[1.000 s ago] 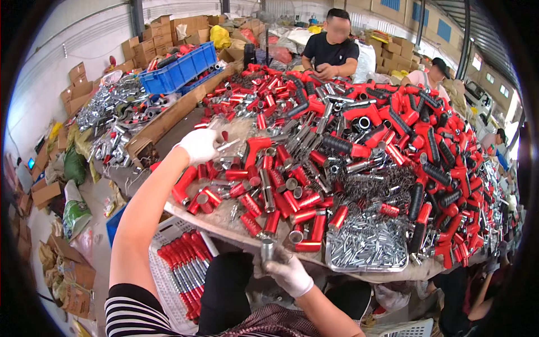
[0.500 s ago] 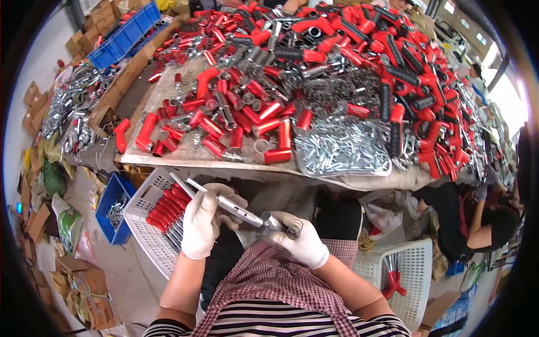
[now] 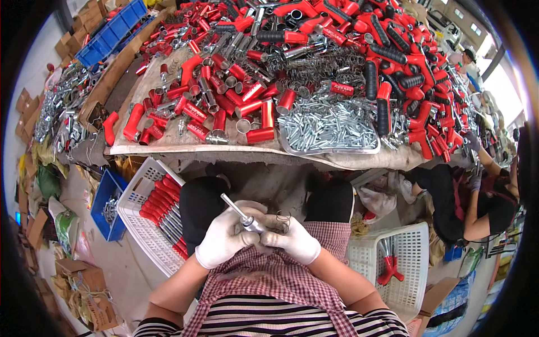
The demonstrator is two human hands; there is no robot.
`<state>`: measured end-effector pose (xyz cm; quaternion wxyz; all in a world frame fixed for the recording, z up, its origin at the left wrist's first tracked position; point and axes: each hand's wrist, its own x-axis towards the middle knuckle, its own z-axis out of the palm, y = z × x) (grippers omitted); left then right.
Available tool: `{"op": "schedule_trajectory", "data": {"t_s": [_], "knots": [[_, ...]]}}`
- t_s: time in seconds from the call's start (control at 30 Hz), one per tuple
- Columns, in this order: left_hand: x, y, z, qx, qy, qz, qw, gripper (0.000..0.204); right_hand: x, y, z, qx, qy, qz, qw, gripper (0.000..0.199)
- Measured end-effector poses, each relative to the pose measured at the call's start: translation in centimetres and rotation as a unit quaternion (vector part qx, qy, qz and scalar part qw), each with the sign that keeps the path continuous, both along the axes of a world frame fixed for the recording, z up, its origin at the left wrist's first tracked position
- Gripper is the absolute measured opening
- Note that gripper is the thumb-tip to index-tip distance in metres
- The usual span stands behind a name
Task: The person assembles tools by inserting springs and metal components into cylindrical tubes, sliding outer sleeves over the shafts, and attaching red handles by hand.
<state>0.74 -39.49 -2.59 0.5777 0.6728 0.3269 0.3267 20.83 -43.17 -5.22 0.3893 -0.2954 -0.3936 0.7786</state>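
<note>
Both hands wear white gloves and meet above my lap, below the table's front edge. My left hand (image 3: 227, 235) is closed round a metal rod (image 3: 234, 207), whose thin end points up and away to the left. Fingers cover much of its thicker part. My right hand (image 3: 293, 240) is closed against a shiny metal sleeve (image 3: 256, 226) at the rod's lower end. A loose wire coil spring (image 3: 279, 219) sticks up from between the right thumb and fingers. How far the sleeve sits over the rod is hidden.
The table (image 3: 185, 147) carries heaped red tubes, black-ribbed red grips, springs and a clear tray (image 3: 328, 151) of metal pins. White baskets with red-handled tools stand left (image 3: 132, 210) and right (image 3: 412, 258). A blue bin (image 3: 115, 233) is farther left. Another person (image 3: 477, 210) works at right.
Both hands have drawn together, the left moving right and down. The rod has tilted, its thin end now more toward the table. Table and baskets sit slightly shifted as the view moved.
</note>
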Motion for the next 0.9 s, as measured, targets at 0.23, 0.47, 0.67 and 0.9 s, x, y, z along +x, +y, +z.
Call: {"op": "schedule_trajectory", "data": {"t_s": [0.23,0.47,0.67,0.9], "knots": [[0.6,-1.5,1.1,-0.052,-0.048,0.102,0.992,0.073,-0.2,-0.9,0.4,0.299,-0.339,-0.092,0.887,0.034],[-0.3,-1.4,1.0,-0.058,-0.133,0.243,0.959,0.062,-0.3,-3.1,-1.6,0.306,-0.357,-0.177,0.865,0.017],[-0.4,0.1,1.1,0.024,-0.093,0.311,0.946,0.071,2.1,-2.1,-4.5,0.190,-0.533,-0.086,0.820,0.045],[2.0,-1.6,-0.2,-0.006,-0.016,0.238,0.971,0.054,-0.3,0.6,0.5,0.240,-0.515,-0.059,0.821,0.053]]}}
